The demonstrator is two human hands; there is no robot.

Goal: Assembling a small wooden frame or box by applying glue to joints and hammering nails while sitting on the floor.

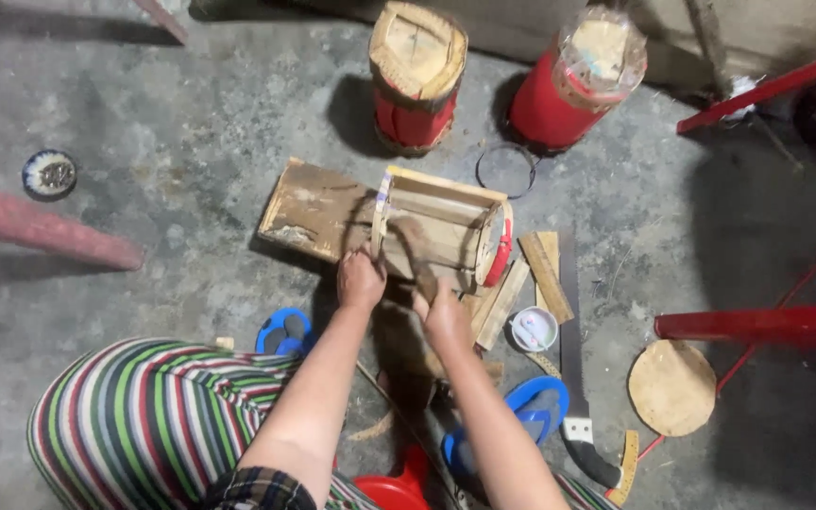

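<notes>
A drum-shaped frame of wooden slats (pixel 446 227) lies on its side on a flat wooden board (pixel 309 210) on the concrete floor. Its right end has a red rim. My left hand (pixel 360 280) grips the near left edge of the frame. My right hand (pixel 438 307) is closed on a handle of a tool (pixel 415 247) whose blurred head is against the slats; what kind of tool it is I cannot tell.
Two finished red drums (pixel 416 76) (pixel 576 80) stand at the back. A wire ring (pixel 506 170), loose slats (pixel 546 276), a small white tub (pixel 534 329), a handsaw (pixel 573 359), a round wooden disc (pixel 671 387) and red stool legs (pixel 757 324) lie to the right. Blue sandals (pixel 285 332) are underfoot.
</notes>
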